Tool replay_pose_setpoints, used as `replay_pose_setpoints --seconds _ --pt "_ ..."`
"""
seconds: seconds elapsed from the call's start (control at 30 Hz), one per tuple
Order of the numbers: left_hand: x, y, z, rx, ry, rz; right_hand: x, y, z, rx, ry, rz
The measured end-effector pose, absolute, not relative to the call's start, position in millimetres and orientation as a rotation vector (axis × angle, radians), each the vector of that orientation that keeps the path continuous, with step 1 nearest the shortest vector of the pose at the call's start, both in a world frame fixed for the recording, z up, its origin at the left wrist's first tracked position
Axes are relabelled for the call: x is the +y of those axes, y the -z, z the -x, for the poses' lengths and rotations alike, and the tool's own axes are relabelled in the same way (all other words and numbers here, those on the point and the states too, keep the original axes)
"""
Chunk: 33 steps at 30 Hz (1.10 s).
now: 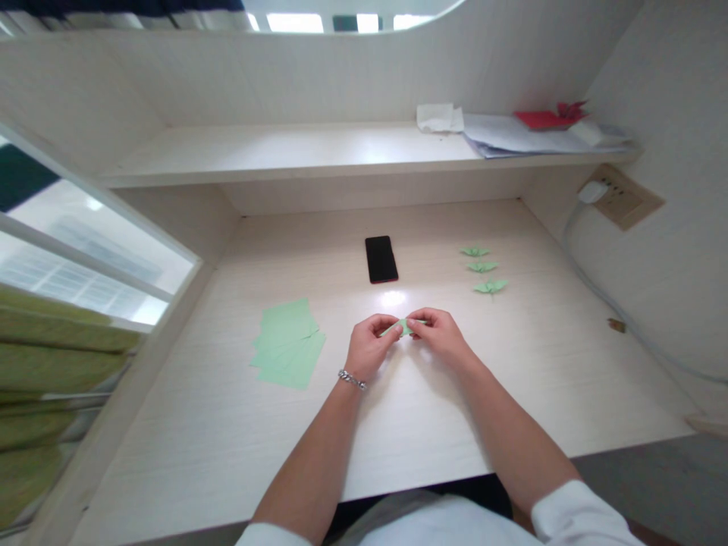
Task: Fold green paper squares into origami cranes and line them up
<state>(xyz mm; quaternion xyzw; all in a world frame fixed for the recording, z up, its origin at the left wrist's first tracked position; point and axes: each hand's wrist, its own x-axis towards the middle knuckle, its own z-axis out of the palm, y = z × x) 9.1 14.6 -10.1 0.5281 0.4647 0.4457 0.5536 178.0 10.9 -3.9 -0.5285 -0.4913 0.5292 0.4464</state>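
A small folded piece of green paper (404,326) is pinched between my two hands, over the middle of the desk. My left hand (371,343) has its thumb and fingers closed on the paper's left side, with a chain bracelet (353,379) round that wrist. On the right side, my right hand (437,334) grips it the same way. Fingers cover much of the paper, so its full shape is hidden. To the left lies a fanned pile of green paper sheets (289,345). Several folded green paper cranes (490,287) stand in a column at the right.
A black phone (381,259) lies beyond my hands. Above the desk runs a shelf (284,152) with papers (540,136) and a red folded item (570,110). A plug and cable (591,192) sit at the wall socket (626,199) on the right.
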Motion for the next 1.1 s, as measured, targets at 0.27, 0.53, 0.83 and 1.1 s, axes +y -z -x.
replay_pose_setpoints --seconds 0.27,0.53,0.83,1.1 --pt "11.7 1.2 -10.1 1.074 -0.996 -1.189 9.1 1.3 -182.1 -1.325 -1.355 1.261" --pt "11.7 -1.3 -9.9 1.09 -1.038 -1.212 7.2 -5.1 -180.4 -1.298 -1.387 1.207" --pt "11.2 -1.5 -5.4 1.124 -1.03 -1.412 6.2 -5.2 -181.7 -1.237 -1.459 1.198" --pt "12.2 -2.8 -7.3 1.034 -1.079 -1.275 6.6 -7.6 -183.8 -1.438 -1.216 1.267"
